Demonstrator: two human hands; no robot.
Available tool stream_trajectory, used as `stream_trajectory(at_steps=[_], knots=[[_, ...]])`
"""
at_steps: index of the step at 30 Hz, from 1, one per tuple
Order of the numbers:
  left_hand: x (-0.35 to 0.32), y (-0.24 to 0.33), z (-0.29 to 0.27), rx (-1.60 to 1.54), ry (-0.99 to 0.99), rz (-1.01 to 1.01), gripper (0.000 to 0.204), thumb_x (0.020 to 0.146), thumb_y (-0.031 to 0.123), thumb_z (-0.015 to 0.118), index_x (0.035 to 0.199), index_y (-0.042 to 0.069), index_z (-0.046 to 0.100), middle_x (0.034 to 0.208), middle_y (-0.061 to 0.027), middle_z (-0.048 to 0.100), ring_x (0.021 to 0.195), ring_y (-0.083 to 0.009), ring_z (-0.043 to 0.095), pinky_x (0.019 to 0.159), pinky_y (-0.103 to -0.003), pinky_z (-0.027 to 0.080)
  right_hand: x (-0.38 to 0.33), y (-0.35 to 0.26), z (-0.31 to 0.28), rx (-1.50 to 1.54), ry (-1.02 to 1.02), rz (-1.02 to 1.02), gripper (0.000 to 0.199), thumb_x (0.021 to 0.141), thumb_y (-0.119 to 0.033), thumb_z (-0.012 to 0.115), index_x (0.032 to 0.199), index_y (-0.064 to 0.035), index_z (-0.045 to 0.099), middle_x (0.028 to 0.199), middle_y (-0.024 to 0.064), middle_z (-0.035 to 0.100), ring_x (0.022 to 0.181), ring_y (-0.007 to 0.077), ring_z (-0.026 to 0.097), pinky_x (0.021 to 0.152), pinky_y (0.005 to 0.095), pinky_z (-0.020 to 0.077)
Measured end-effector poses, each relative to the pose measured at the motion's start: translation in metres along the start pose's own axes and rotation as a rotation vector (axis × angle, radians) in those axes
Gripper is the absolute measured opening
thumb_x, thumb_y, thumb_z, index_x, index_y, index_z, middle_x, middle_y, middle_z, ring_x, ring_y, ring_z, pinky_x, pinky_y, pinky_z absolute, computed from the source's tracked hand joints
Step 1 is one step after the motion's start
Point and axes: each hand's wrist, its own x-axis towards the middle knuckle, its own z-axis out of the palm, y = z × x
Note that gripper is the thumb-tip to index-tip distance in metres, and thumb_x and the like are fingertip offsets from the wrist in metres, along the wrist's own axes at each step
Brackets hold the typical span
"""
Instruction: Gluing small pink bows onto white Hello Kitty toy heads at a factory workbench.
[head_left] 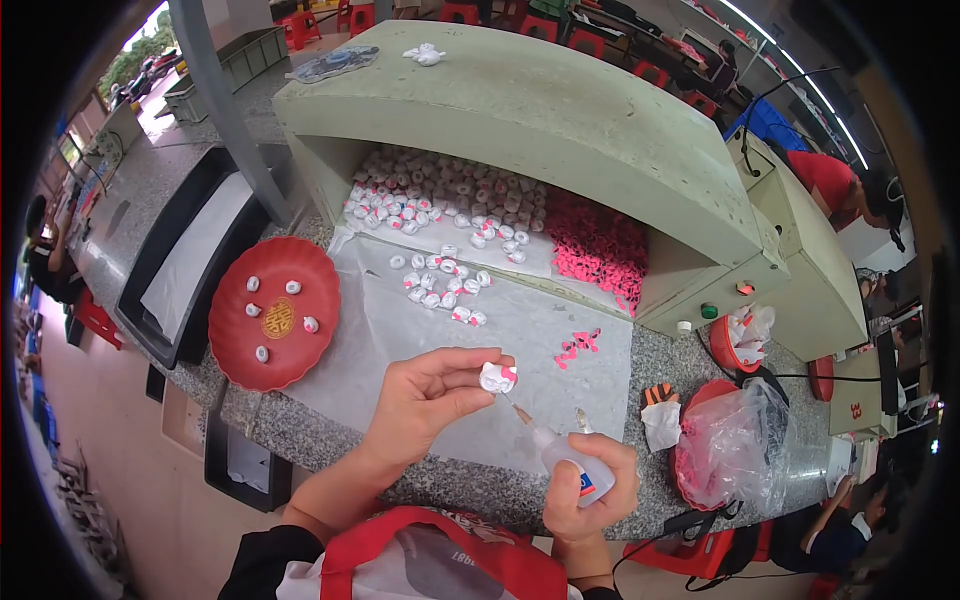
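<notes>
Right hand (595,485): one, fingers wrapped around one translucent, soft-plastic squeeze bottle (572,462) with a narrow tan nozzle, angled up toward the left hand. Left hand (430,400): one, thumb and fingertips pinching one small white rounded piece with a pink bow (493,379). Nozzle tip just below this piece; contact cannot be told.

Right of the right hand: one red plastic bowl (684,470) with a clear plastic bag over it. Farther out on that side, one smaller red bowl (721,345) holding white crumpled material.

Left of the left hand: one red scalloped plastic plate (228,345), 5 small white pieces on it, set apart; at least 1 shows pink. Past the plate, one long black rectangular tray (140,290) with a white sheet inside.

Ahead of the right hand, on the pale sheet (370,320): one small cluster of pink bows (577,348), overlapping, not countable. Ahead of the left hand: one loose group of white pieces (430,282), approx. 16, some touching.

Farthest ahead of both hands: one pale green arched hood (540,95). Beneath it, 2 heaps: white pieces at left, pink bows at right, both uncountable. On its top: 1 white figure (425,54).
</notes>
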Motion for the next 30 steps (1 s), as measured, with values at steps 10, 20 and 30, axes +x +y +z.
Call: stream_trajectory(at_steps=[10, 20, 30], knots=[[0.002, -0.005, -0.002, 0.006, 0.024, -0.014, 0.036, 0.073, -0.011, 0.055, 0.108, -0.005, 0.052, 0.104, -0.0176, 0.058, 0.095, -0.0219, 0.058, 0.084, -0.030, 0.046, -0.004, 0.013, -0.009, 0.082, 0.021, 0.383, 0.027, 0.072, -0.021, 0.058, 0.087, 0.0015, 0.054, 0.079, 0.0090, 0.058, 0.064, 0.0148, 0.055, 0.054, 0.0248, 0.0447], [0.005, -0.019, 0.002, 0.029, 0.006, -0.038, 0.036, 0.073, -0.012, 0.055, 0.108, -0.005, 0.052, 0.102, -0.0158, 0.059, 0.094, -0.0210, 0.059, 0.083, -0.029, 0.046, -0.023, 0.180, 0.015, 0.105, -0.042, 0.872, 0.017, 0.068, -0.006, 0.061, 0.085, -0.0042, 0.060, 0.072, 0.0092, 0.060, 0.072, 0.0197, 0.060, 0.060, 0.0325, 0.0476], [0.006, -0.027, -0.007, 0.064, 0.063, -0.020, 0.036, 0.074, -0.011, 0.055, 0.109, -0.004, 0.052, 0.104, -0.0153, 0.059, 0.093, -0.0208, 0.059, 0.082, -0.029, 0.047, -0.013, 0.176, 0.029, -0.538, -0.393, 0.593, 0.022, 0.070, -0.022, 0.065, 0.085, -0.0068, 0.064, 0.080, 0.0138, 0.062, 0.075, 0.0260, 0.061, 0.069, 0.0357, 0.0460]])
